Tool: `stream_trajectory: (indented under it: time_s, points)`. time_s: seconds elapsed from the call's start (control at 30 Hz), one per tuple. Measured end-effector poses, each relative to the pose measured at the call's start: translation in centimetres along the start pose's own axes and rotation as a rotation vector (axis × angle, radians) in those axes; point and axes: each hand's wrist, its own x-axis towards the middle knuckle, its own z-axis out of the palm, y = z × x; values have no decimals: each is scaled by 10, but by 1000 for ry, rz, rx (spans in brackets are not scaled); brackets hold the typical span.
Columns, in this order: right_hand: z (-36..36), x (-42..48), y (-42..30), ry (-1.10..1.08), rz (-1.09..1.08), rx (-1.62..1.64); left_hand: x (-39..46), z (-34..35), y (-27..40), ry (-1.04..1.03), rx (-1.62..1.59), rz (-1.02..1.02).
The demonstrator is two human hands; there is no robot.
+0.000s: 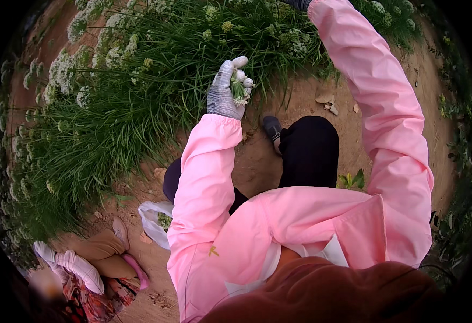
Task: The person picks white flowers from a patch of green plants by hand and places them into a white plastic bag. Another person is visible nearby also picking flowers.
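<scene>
My left hand [224, 91], in a grey-and-white knit glove, holds a small bunch of flower heads [240, 87]. Pale closed buds and green stalks show in the palm, with thumb and fingertips curled around them. Beside and beyond this hand grows a dense row of garlic chives [155, 89], with long thin leaves and white flower heads [62, 74]. The right arm reaches to the top edge, where only a dark gloved part of my right hand [299, 3] shows, over the plants. Its fingers are cut off by the frame.
A white plastic bag [153, 224] with greenish flower heads inside sits on the soil left of my bent legs. Another person [94, 262] crouches at lower left, wearing a light glove. Dry leaves [327, 101] and a small leafy plant [351, 179] are on the bare ground.
</scene>
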Motion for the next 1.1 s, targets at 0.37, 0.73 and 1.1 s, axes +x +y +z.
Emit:
stream_trajectory:
  time_s: [0.37, 0.73, 1.1]
  points:
    - [-12, 38, 25, -190, 211, -200, 8, 7, 7, -24, 88, 79]
    - [-30, 35, 49, -208, 381, -273, -2, 5, 13, -38, 126, 122]
    - [-37, 34, 79, -309, 624, -308, -4, 2, 20, 29, 153, 126]
